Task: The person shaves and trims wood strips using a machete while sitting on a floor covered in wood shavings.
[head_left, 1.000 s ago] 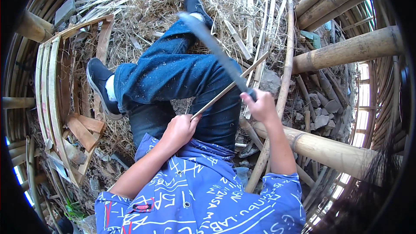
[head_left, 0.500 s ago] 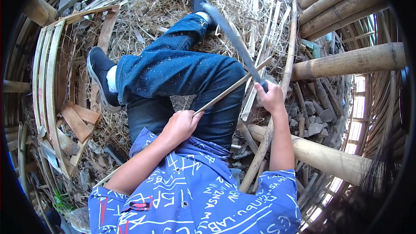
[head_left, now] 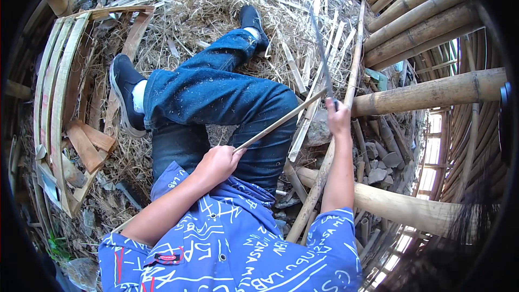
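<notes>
My left hand (head_left: pixel 219 163), closed in my lap, holds a thin bamboo strip (head_left: pixel 281 121). The strip slants up to the right across my bent knee, and a thin length shows behind my left forearm, near the elbow. My right hand (head_left: pixel 339 119) grips the dark handle of a long knife (head_left: pixel 323 54) beyond the knee on the right. Its grey blade points away from me and looks narrow, almost edge-on. The lower blade crosses the strip's far end in view; whether they touch I cannot tell.
A slatted wooden crate (head_left: pixel 60 92) lies at the left with loose wood pieces. Fibrous shavings (head_left: pixel 211 8) and split strips cover the ground ahead. Thick bamboo poles (head_left: pixel 427 94) jut in from the right, above broken stones (head_left: pixel 378 173). My legs (head_left: pixel 216 94) are folded in front.
The knife blade has swung from leaning left with its broad side showing to nearly upright and narrow. My left hand still holds the strip; the whole view has shifted slightly.
</notes>
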Available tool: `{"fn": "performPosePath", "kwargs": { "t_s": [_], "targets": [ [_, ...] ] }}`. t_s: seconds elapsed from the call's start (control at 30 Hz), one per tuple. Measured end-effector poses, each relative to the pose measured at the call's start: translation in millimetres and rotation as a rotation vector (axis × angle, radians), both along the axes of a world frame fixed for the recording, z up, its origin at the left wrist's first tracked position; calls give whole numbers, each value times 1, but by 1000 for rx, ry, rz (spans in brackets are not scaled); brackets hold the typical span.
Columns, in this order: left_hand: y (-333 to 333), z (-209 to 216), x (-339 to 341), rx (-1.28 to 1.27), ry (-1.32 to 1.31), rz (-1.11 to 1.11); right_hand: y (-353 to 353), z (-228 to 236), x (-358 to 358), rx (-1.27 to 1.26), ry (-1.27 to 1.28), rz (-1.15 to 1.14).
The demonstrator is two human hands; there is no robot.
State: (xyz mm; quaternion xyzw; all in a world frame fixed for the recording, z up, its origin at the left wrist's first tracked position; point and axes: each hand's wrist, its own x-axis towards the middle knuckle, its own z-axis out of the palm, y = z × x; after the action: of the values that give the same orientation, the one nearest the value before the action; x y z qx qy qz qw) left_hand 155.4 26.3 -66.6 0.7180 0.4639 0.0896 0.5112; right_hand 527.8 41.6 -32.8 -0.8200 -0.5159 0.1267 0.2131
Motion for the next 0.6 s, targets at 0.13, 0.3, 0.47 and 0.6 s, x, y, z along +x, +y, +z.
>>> {"fn": "performPosePath", "kwargs": {
  "t_s": [0.13, 0.3, 0.47, 0.6],
  "targets": [
    [-1, -3, -2, -36, 24, 0, -11, -25, 48, 72, 63, -115],
    [6, 3, 2, -79, 37, -43, -73, -59, 9, 48, 102, -231],
    [0, 0, 3, 47, 1, -79, -85, -31, -53, 194, 464, -344],
    [-3, -1, 3, 84, -52, -87, -91, -22, -59, 166, 476, -380]
  ]
}}
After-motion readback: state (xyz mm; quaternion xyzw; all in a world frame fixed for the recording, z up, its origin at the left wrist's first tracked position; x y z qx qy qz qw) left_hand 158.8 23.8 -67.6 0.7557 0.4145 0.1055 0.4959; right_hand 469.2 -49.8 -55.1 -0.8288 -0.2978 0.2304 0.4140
